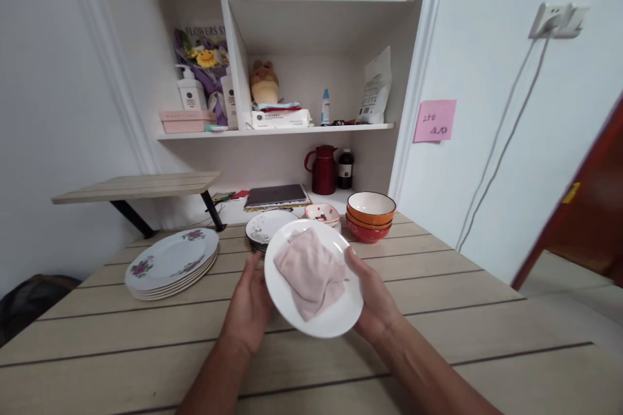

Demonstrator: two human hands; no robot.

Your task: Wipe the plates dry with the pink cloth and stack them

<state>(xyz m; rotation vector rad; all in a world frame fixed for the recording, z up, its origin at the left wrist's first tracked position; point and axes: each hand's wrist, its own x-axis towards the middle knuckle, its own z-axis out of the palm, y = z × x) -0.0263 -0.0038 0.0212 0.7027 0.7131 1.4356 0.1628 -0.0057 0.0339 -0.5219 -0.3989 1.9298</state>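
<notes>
A white plate is held tilted above the table, with a crumpled pale pink cloth lying on it. My right hand grips the plate's right rim, thumb on top and fingers hidden underneath. At the left rim, my left hand is open, its palm turned toward the plate. Its fingertips are partly hidden, and I cannot tell whether they touch the plate. Just behind the held plate sits a stack of smaller dark-rimmed plates, partly covered by it.
Flowered oval plates are stacked at left by a small raised shelf. Orange and red bowls stand stacked at right, near a pink patterned bowl. Behind are a laptop, a red jug and a dark bottle.
</notes>
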